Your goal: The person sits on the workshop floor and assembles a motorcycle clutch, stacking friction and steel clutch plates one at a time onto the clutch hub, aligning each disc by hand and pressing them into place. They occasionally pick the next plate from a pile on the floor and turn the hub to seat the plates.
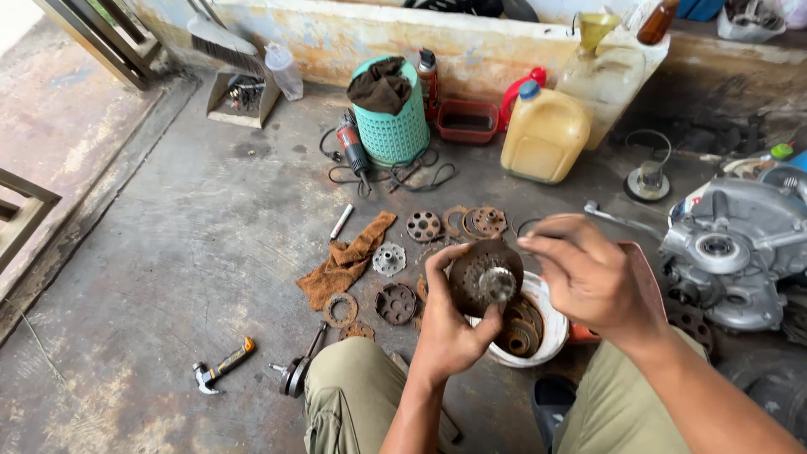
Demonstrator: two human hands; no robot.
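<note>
The step in hand looks like inspecting a rusty hub (pixel 485 277) lifted over the white bowl (pixel 551 324). The left hand (pixel 450 324) is clenched around its edge; the right hand (pixel 588 269) hovers beside it, fingers loosely curled, holding nothing visible. Turning it needs a firm grip.

Olive-khaki trousers (pixel 353 395) (2 knees showing), forearms bare, no gloves.

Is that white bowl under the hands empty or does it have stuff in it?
Not empty. The white bowl holds several rusty round discs stacked inside, visible just below the left hand holding a clutch hub.
</note>
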